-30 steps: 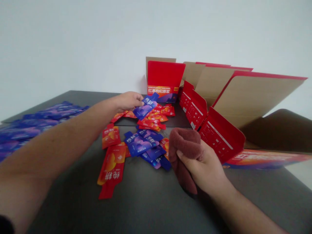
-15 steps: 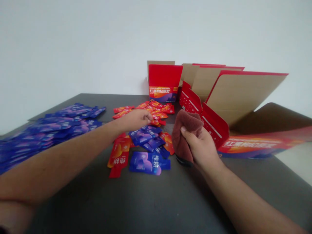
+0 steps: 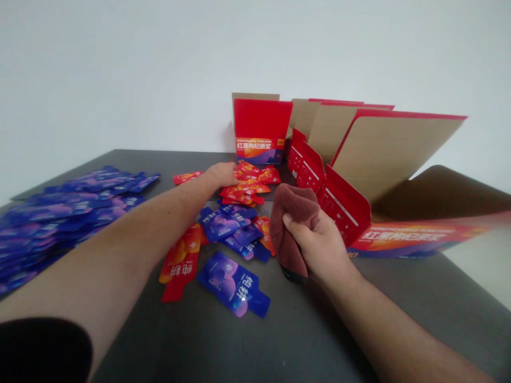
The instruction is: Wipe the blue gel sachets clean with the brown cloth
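Left hand [image 3: 222,174]: stretched across the table [image 3: 319,340], set at the near-left edge of the red sachet pile [image 3: 253,186]. Fingers partly hidden; whether a sachet was pinched could not be told. Right hand [image 3: 325,247]: brown cloth [image 3: 293,213] firmly gripped, thumb laid over its folds, held just right of the small blue pile [image 3: 225,223].

Step in hand was judged to be the reaching out for a sachet from the red pile, with the cloth kept at the ready. For the next move, a single red sachet would need to be separated cleanly by its edge, since the pouches were stacked loosely and neighbours could be dragged along.

In front, a lone blue sachet [image 3: 231,284] was laid flat and slanted, nozzle toward the lower right; just left of it, a red sachet [image 3: 183,258] was noted, nozzle toward the wearer. The large blue heap [image 3: 72,213] was partly covered by the left forearm. Right side was taken up by the near box [image 3: 419,239], flap raised.

Against the first frame: a blue sachet was then held by the left hand over the red pile, and none was laid in the foreground spot. Against the half-second frame: the foreground blue sachet was found turned to a steeper slant, the left hand shifted farther back.
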The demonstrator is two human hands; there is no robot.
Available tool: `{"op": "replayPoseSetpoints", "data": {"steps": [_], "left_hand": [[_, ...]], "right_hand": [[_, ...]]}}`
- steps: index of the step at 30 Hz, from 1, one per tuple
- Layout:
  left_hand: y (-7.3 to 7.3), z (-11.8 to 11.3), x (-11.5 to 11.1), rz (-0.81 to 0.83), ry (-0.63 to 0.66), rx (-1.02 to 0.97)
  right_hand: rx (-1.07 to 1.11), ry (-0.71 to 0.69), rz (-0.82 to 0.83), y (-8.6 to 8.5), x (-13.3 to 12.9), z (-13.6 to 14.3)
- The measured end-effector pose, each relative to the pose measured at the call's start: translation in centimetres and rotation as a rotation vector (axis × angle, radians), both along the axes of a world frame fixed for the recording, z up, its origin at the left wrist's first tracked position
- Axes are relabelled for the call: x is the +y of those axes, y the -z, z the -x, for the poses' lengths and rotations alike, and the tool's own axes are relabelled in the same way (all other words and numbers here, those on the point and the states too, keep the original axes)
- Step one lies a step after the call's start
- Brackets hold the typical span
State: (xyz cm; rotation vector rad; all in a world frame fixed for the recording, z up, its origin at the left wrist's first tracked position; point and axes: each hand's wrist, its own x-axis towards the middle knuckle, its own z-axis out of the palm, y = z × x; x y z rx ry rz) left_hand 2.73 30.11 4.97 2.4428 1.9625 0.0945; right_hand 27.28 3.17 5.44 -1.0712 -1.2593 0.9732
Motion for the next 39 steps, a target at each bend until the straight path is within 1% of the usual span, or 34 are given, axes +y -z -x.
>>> {"op": "replayPoseSetpoints", "data": {"steps": [3,6,8,10,13,18,20,22,24,27,29,31,33,36,37,39], "left_hand": [[-0.3,1.2,0.5,-0.020,-0.027,-0.022],[-0.4,1.9,0.8,-0.029,-0.024,-0.058],[-0.4,2.0,0.5,-0.049,-0.009,-0.081],[-0.3,1.8,-0.2,-0.080,0.024,-0.101],[-0.5,1.4,-2.3,-0.106,0.142,-0.118],[-0.9,0.6,-6.7,-0.041,0.506,-0.075],[-0.8,0.3,-7.7,-0.029,0.581,-0.041],[-0.4,0.1,-8.0,-0.042,0.598,-0.019],[-0.1,0.0,-7.8,-0.070,0.573,-0.009],[0.1,0.1,-7.3,-0.129,0.489,-0.012],[-0.2,0.6,-7.5,-0.166,0.424,-0.026],[-0.9,1.6,-8.6,-0.197,0.360,-0.049],[-1.7,3.1,-10.6,-0.231,0.292,-0.078],[-2.7,6.0,-15.0,-0.252,0.200,-0.105],[-2.8,7.0,-16.5,-0.239,0.172,-0.117],[-2.4,8.7,-19.4,-0.121,0.065,-0.180]], "right_hand": [[-0.004,-0.009,-0.003,-0.1,-0.2,0.2],[0.007,-0.020,0.027,-0.2,-0.2,0.3],[0.004,-0.025,0.043,-0.2,-0.2,0.2],[-0.017,-0.024,0.043,-0.2,-0.2,0.2],[-0.025,-0.006,0.030,0.0,-0.1,0.1],[0.021,0.015,0.035,-0.1,0.0,0.3],[0.034,0.014,0.031,-0.3,-0.1,0.4],[0.043,0.011,0.020,-0.4,-0.1,0.4],[0.031,0.006,0.005,-0.3,-0.1,0.3],[-0.013,0.012,-0.013,0.0,0.2,0.1],[-0.040,0.031,-0.016,0.2,0.4,-0.1],[-0.051,0.039,-0.019,0.2,0.5,-0.2],[-0.051,0.042,-0.029,0.1,0.5,-0.3],[-0.057,0.068,-0.060,-0.2,0.4,-0.3],[-0.068,0.082,-0.071,-0.3,0.3,-0.3],[-0.087,0.091,-0.090,-0.4,0.3,-0.2]]}}
